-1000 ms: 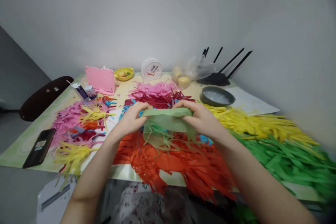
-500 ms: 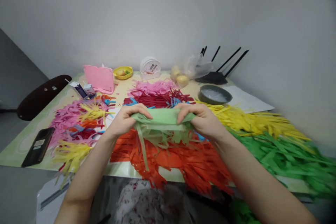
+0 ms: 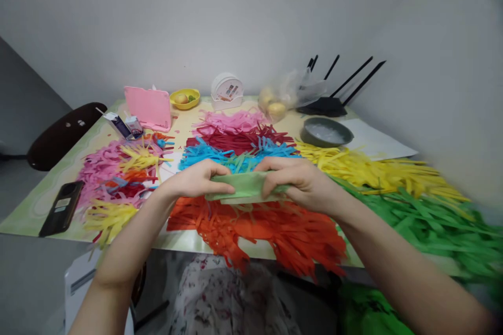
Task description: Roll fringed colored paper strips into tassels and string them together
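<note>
A light green fringed paper strip (image 3: 245, 187) is stretched between my two hands above the table. My left hand (image 3: 204, 180) pinches its left end, thumb and fingers closed on it. At its right end, the fingers of my right hand (image 3: 293, 180) are bent over the top and grip it. The strip looks folded or rolled into a narrow band, and its fringe is mostly hidden. Below it lies orange fringed paper (image 3: 255, 225). Just beyond my hands are blue fringe (image 3: 204, 154), dark red fringe (image 3: 231, 140) and pink fringe (image 3: 231, 120).
Yellow fringe (image 3: 377, 172) and green fringe (image 3: 428, 220) cover the right side. A grey bowl (image 3: 327, 132) and a black router (image 3: 324, 107) stand behind. Leftward are mixed fringe bundles (image 3: 106, 167), a phone (image 3: 62, 209), a pink tablet case (image 3: 148, 107) and a yellow dish (image 3: 185, 99).
The strip's hanging fringe has swung up out of sight, leaving a narrower band. My right fingers have shifted inward over its top. The blue fringe behind my hands shows more.
</note>
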A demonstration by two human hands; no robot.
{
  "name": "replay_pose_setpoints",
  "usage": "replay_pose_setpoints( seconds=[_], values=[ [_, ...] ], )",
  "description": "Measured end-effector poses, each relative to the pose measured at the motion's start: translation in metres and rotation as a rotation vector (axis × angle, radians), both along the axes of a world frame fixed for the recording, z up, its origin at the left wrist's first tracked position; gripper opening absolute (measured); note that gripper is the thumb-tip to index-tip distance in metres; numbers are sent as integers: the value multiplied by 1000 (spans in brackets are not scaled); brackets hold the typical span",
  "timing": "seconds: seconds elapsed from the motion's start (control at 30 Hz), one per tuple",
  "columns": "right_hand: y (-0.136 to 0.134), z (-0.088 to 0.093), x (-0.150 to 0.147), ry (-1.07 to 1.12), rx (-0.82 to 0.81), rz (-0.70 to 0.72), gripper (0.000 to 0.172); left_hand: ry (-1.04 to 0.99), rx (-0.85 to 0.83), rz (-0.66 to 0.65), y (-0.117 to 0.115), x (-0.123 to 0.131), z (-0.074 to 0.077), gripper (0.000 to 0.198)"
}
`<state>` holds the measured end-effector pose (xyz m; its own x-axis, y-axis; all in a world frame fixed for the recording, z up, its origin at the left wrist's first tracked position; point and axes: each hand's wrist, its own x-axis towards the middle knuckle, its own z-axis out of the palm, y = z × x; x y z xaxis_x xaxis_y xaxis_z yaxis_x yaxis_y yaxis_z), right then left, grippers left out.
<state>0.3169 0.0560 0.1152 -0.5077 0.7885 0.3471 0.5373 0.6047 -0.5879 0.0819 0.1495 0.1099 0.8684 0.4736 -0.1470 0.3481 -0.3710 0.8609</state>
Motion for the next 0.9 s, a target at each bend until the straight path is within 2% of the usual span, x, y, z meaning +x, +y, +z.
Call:
replay_pose_setpoints(
  seconds=[0.1, 0.2, 0.23, 0.33, 0.37, 0.47, 0.57, 0.7, 0.8, 0.9],
  values=[
    [-2, 0, 10, -40, -153, 37, 47, 26, 175, 29, -5, 0, -2, 24],
    [-1, -3, 12, -55, -312, -33, 72, 73, 306, 3, -8, -2, 0, 22],
    [-1, -5, 10, -60, -334, -84, 68, 95, 328, -22, -8, -2, 0, 22],
    [1, -13, -1, -83, -311, -198, 33, 115, 363, -72, -9, -2, 0, 20],
    [1, -16, -4, -79, -291, -208, 30, 105, 370, -71, -9, -3, -1, 20],
    [-4, -23, -9, -19, -273, -247, 28, 71, 335, -47, -11, -5, -5, 22],
    [-11, -28, -10, 87, -286, -311, 26, 0, 261, 65, -16, -8, -11, 23],
    [-21, -37, -12, 335, -370, -329, 16, -102, 227, 245, -24, -10, -23, 22],
    [-26, -45, -15, 510, -432, -341, 17, -182, 207, 288, -30, -10, -32, 21],
    [-30, -54, -19, 661, -439, -357, 20, -303, 118, 341, -36, -9, -40, 11]
  ],
)
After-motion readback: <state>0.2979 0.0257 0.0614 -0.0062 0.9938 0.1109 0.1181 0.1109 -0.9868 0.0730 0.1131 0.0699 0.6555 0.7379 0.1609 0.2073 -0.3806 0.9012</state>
